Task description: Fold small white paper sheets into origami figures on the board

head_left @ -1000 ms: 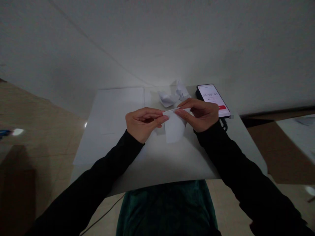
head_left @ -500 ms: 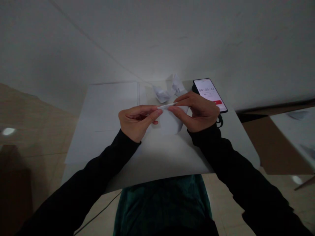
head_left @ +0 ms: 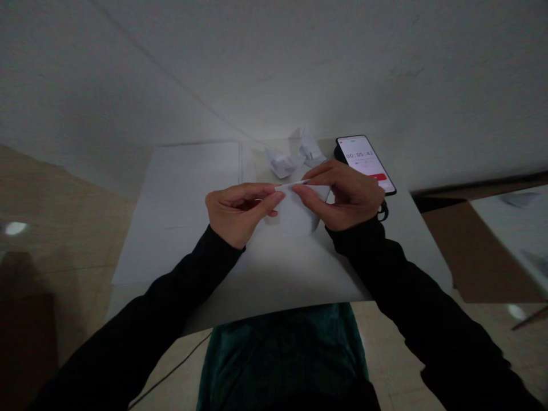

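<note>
Between my two hands is a small folded piece of white paper, held above the table. My left hand pinches its left corner between thumb and fingers. On the other side, my right hand grips the upper right edge, thumb in front and fingers behind. The paper's top edge runs almost level between the two pinches, and its body hangs toward me. Just beyond my hands lie two folded white paper shapes, one boat-like and one more upright.
Sheets of white paper cover the left of the white table. A phone showing a running timer lies at the back right, propped on something dark. The wall rises behind the table. Another white surface stands to the right.
Both hands keep their pinch on the folded paper. Its top edge has tilted slightly, showing a little more of the front face.
</note>
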Demonstrator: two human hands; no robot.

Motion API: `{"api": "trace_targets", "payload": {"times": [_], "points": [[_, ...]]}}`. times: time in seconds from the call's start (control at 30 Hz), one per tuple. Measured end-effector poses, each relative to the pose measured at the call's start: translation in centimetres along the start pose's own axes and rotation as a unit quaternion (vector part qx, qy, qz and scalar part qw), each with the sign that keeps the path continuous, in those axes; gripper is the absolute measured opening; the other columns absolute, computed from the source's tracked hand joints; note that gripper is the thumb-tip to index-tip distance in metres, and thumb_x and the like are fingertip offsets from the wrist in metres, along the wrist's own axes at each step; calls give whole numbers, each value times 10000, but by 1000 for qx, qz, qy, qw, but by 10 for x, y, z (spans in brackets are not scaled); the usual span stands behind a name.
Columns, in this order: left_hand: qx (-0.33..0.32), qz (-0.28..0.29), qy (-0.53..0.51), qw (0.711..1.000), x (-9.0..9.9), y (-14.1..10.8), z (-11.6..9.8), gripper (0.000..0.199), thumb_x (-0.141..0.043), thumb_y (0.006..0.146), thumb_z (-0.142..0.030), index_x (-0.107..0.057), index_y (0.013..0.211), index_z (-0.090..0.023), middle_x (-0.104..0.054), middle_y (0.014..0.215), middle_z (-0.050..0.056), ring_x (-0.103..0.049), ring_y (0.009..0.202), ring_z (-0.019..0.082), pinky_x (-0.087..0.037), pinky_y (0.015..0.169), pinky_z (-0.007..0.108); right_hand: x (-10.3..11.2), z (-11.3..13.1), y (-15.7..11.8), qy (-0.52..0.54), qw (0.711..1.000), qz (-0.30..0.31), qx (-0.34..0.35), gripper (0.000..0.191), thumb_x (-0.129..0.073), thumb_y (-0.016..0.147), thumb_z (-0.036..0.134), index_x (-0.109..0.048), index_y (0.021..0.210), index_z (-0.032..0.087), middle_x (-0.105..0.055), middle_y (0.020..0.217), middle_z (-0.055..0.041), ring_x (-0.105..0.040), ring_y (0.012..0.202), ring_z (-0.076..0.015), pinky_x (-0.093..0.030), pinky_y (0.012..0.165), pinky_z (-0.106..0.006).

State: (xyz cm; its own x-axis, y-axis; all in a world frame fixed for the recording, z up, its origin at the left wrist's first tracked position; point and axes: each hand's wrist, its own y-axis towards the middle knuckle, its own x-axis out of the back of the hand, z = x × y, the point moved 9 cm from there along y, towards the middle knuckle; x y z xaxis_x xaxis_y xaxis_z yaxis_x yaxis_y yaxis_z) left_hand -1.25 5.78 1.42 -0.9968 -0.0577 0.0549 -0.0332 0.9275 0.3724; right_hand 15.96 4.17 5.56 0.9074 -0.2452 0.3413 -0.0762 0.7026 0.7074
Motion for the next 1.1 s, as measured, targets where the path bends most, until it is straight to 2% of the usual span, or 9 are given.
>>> {"api": "trace_targets", "payload": {"times": [0.13,0.33,0.57,0.73,0.9,1.1], "points": [[4,4,14,1000,1,0,2,146,-812,659,-314,-743,771,-252,-715,665,-23,-638,490,99,-570,479,208,-1,-2,-1,5,1000,2,-10,102,-716,757,340,-660,730,259,-684,764,-5,-646,724,-178,-546,677,-366],[5,-1,17,1000,1,0,-1,137,-812,650,-284,-744,759,-237,-715,661,-24,-631,487,92,-557,475,195,2,3,-1,-4,1000,-21,19,94,-724,749,321,-653,726,264,-689,762,-1,-643,693,-172,-548,639,-355],[-16,-1,49,999,1,0,-8,141,-812,644,-282,-739,750,-225,-721,692,-13,-632,519,93,-540,478,191,1,0,-3,-7,1000,-17,-1,113,-719,754,335,-640,727,260,-687,772,-9,-645,718,-184,-552,671,-378],[-4,9,42,999,-3,-2,-10,141,-801,667,-254,-725,782,-228,-730,740,-2,-656,543,107,-528,455,192,0,1,-4,9,1000,-23,4,124,-721,755,313,-624,710,251,-678,764,-11,-642,716,-181,-546,664,-373],[-21,0,51,998,-2,-2,-14,148,-809,653,-254,-718,765,-221,-721,698,-13,-658,549,109,-555,496,204,-4,-3,-4,0,1000,-14,-12,145,-707,766,339,-612,705,249,-674,771,-14,-640,716,-179,-549,660,-370],[-7,1,38,999,-1,0,-11,95,-782,696,-299,-721,719,-231,-699,636,-27,-643,521,101,-567,516,218,-6,1,-6,-5,1000,-17,-17,163,-713,762,354,-606,704,245,-674,760,-14,-642,696,-170,-555,632,-346]]}}
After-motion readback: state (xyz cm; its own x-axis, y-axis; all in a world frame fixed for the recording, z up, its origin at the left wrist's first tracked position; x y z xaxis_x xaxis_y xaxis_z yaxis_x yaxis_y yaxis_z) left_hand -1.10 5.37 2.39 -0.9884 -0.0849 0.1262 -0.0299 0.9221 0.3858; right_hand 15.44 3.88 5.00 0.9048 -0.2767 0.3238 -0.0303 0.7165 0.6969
